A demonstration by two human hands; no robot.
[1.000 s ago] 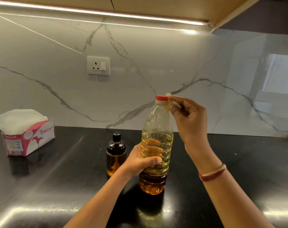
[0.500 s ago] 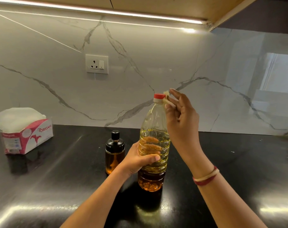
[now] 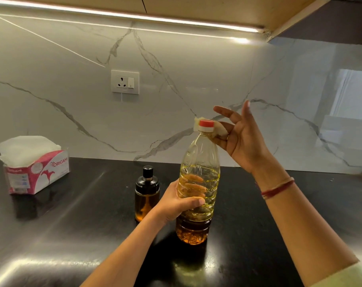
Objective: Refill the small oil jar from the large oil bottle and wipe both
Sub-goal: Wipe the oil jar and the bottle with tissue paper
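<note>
The large clear oil bottle stands upright on the black counter, partly full of yellow oil, its red cap on. My left hand grips the bottle's middle. A small wad of white tissue lies against the back of the neck, just below the cap. My right hand pinches it there, palm toward me, with two fingers spread upward. The small dark-lidded oil jar stands closed just left of the bottle, holding amber oil.
A pink and white tissue box with tissues sticking out sits at the counter's far left. The marble backsplash carries a wall socket. A lit cabinet underside runs overhead.
My right hand has turned from back-facing to palm-facing and spread its fingers, carrying the tissue round behind the bottle's neck. My left hand keeps its grip on the bottle.
</note>
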